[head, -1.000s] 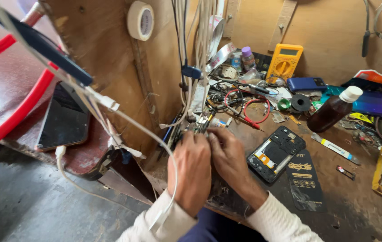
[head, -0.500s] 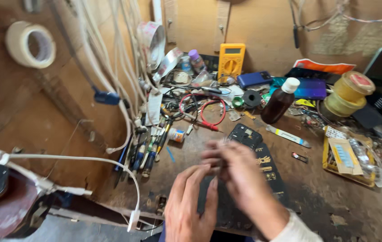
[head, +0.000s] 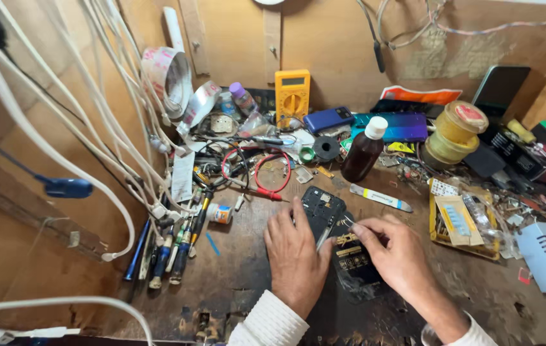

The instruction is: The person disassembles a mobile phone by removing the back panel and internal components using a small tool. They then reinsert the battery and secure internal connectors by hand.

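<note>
Head view | left hand (head: pixel 295 256) flat on opened phone (head: pixel 334 234) | right hand (head: pixel 394 253) pinching tweezers (head: pixel 348 222) (brown bottle (head: pixel 362 152) capped)

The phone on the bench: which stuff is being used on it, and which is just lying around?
In use:
left hand resting on the opened phone
right hand pinching tweezers over it

Lying about:
yellow meter
brown bottle
red wire
blue phone
tape rolls
screwdrivers
</note>
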